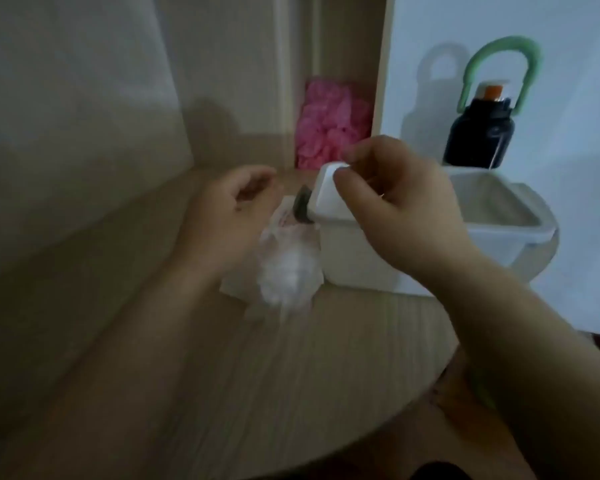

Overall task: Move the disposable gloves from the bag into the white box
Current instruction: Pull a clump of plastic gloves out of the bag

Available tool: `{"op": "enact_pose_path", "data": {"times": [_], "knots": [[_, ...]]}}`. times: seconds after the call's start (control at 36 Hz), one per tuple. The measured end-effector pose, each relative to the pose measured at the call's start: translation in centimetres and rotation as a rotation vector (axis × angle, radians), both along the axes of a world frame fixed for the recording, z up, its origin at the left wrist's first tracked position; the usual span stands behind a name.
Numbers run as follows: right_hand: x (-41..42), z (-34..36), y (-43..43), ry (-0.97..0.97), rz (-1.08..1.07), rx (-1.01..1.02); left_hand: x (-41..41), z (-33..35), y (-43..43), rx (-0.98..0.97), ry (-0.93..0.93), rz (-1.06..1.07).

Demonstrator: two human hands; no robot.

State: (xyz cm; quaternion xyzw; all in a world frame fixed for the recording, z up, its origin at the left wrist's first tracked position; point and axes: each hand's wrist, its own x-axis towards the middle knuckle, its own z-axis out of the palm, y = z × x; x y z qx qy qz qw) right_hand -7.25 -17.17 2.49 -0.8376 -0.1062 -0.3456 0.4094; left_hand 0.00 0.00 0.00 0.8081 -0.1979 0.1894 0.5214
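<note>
1. Wooden tabletop (291,358) below; the bag of gloves (284,271) lies mid-frame, touching the white box (354,251) at its right.
2. Above it, the right hand (395,202) pinches the lid (326,183); the left hand (236,209) hovers by the bag, loosely curled, empty.
3. Prying one-handed could tip the unbraced box.

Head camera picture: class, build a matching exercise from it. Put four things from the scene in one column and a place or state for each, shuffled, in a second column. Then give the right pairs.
1. bag of clear gloves
2. pink bundle
3. dark bottle
4. white box

A. carries a green handle
B. the right hand pinches a corner of its lid
C. lies on the wooden table, left of the white box
D. sits at the back, in the narrow recess

Pairs: 1-C, 2-D, 3-A, 4-B.
</note>
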Motion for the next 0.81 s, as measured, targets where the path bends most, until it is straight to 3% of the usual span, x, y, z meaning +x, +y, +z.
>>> {"op": "enact_pose_path", "data": {"times": [0.11, 0.25, 0.36, 0.53, 0.67, 0.81], "knots": [[-0.2, -4.3, 2.7, 0.134, -0.004, -0.009, -0.7, -3.4, 1.7, 0.042, 0.107, 0.001], [1.3, -10.1, 4.5, 0.376, -0.102, 0.218, -0.5, -7.1, 1.6, 0.223, 0.103, 0.027], [2.9, -10.7, 4.9, 0.487, 0.021, 0.316, 0.6, -7.6, 2.0, 0.224, 0.135, 0.001], [6.5, -9.7, 6.1, 0.635, 0.217, 0.127, 1.5, -7.4, 4.5, 0.058, 0.136, 0.129], [9.2, -9.7, 7.8, 0.617, 0.298, 0.161, 3.0, -7.6, 6.5, -0.061, 0.144, 0.209], [10.4, -10.7, 7.7, 0.508, 0.227, 0.253, 5.4, -8.6, 5.3, 0.062, 0.111, 0.23]]}}
